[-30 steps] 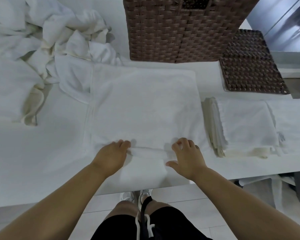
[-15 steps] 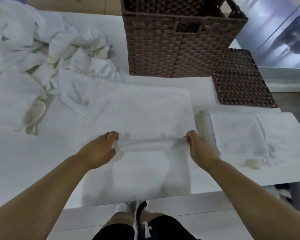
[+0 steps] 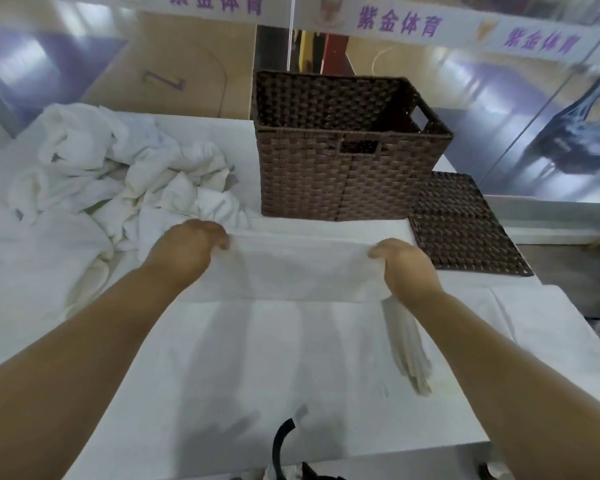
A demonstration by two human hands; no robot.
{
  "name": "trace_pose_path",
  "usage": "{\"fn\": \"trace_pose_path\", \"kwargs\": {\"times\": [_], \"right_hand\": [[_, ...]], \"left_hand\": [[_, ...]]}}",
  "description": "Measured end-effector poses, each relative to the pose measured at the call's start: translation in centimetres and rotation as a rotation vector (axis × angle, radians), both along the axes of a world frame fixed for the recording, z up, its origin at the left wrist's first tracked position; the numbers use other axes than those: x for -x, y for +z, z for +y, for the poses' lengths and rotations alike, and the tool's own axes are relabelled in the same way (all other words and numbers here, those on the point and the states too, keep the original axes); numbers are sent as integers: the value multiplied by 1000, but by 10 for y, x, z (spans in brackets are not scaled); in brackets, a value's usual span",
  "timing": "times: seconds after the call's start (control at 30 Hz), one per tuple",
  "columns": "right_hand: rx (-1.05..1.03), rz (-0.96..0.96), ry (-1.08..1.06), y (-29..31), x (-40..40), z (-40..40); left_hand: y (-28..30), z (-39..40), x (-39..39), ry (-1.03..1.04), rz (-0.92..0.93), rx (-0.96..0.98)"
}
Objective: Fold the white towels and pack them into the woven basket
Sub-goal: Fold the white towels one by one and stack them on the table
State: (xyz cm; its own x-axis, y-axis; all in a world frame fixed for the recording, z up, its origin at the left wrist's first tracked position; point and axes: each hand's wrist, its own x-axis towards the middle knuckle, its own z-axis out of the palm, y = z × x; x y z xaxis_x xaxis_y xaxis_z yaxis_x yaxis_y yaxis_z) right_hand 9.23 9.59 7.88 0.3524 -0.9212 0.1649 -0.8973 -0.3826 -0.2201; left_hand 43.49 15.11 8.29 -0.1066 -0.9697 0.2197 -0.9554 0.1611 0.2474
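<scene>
Hands, left (image 3: 187, 251) and right (image 3: 404, 268), each pinch a towel (image 3: 302, 271) edge mid-fold; basket (image 3: 343, 147) looks empty, a crumpled pile (image 3: 125, 174) waits, so most work remains.

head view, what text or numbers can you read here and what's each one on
"紫金体育" on the white banner along the top, in purple; it repeats to the right, and at left it is cut off by the frame edge.
"7" painted on the floor beyond the table, seen at a tilt.
No print is readable on the towels or basket.
</scene>
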Motion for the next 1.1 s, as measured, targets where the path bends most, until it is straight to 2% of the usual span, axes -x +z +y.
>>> {"fn": "trace_pose_path", "kwargs": {"times": [0.07, 0.13, 0.2, 0.27, 0.37, 0.5, 0.63, 0.83, 1.1], "right_hand": [[309, -160, -14, 9, -4, -2], [367, -206, 29, 4, -7, 12], [282, -144, 133, -22, -4, 35], [133, -12, 220, -58, 5, 60], [-65, 76, 274, -98, 13, 88], [-248, 216, 284, -122, 11, 113], [-415, 289, 258, -133, 9, 128], [-474, 324, 180, -134, 1, 143], [-331, 367, 125, -142, -3, 148]], "left_hand": [[17, -4, 3, -70, -13, 356], [10, 5, 2, -153, -43, 452], [-21, 25, 0, -216, -86, 381], [-62, 51, -3, -276, -141, 213], [-108, 87, -4, -313, -201, -39], [-142, 114, -2, -291, -190, -243], [-145, 130, 8, -252, -241, -271], [-145, 139, 20, -199, -338, -370], [-149, 128, 21, -201, -316, -306]]}}
